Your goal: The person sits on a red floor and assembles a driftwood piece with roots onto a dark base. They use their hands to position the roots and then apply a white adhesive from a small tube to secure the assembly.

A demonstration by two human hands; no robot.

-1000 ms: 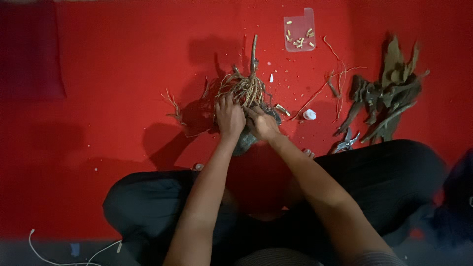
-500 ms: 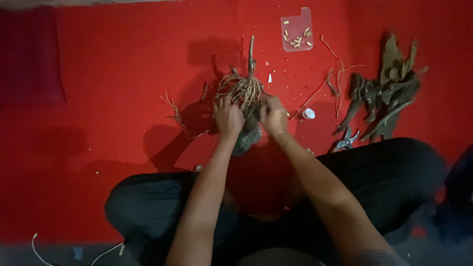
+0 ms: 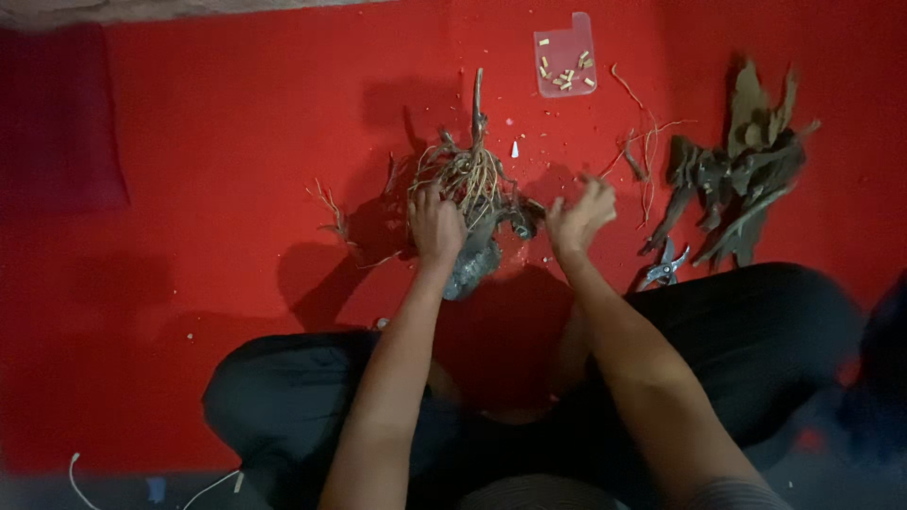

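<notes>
A tangled root clump (image 3: 472, 179) with pale thin roots and a dark woody stem sticking up lies on the red mat (image 3: 236, 142) in front of me. My left hand (image 3: 435, 227) grips the clump's lower left side, beside a grey lumpy base (image 3: 470, 266). To the right of the clump, my right hand (image 3: 578, 217) hovers just off it, fingers loosely curled; whether it holds anything is unclear.
A small clear tray (image 3: 565, 55) with several pale cut bits sits at the top. A pile of dark wood pieces (image 3: 737, 170) lies at the right, with small pruning shears (image 3: 664, 269) below it. Loose root strands (image 3: 642, 142) and a twig (image 3: 333, 212) are scattered. My crossed legs (image 3: 756, 340) fill the foreground.
My right hand has come off the root clump and moved to the right. The left hand stays on the clump.
</notes>
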